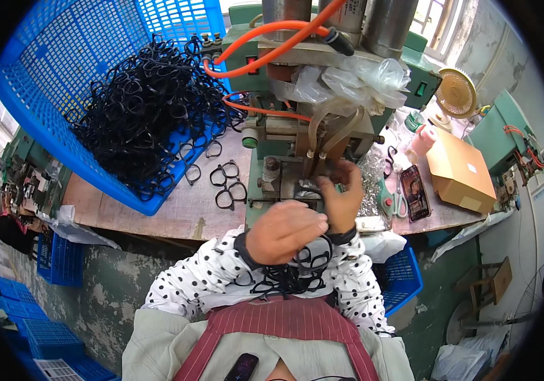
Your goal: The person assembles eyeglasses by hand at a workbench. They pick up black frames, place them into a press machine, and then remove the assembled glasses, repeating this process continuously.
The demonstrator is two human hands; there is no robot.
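Observation:
My right hand (343,195) reaches into the green press (265,168), its thumb and fingers bent at the right side of the metal fixture. A black eyeglass frame (309,192) lies in that fixture, beside the thumb, under two clear hoses (334,138). Held palm down in front of the press, my left hand (285,233) has its fingers pressed together; what they hold, if anything, is hidden. Just below it, several black eyeglass frames (285,279) lie in a heap on my lap. Two more glasses frames (227,184) rest on the table left of the press.
A blue basket (154,206) heaped with black frames stands at the left. Orange hoses (259,28) arch over the press. To the right are scissors (399,204), a phone (415,193), a cardboard box (459,171) and a pink bottle (422,140). Metal shavings (370,190) lie beside the fixture.

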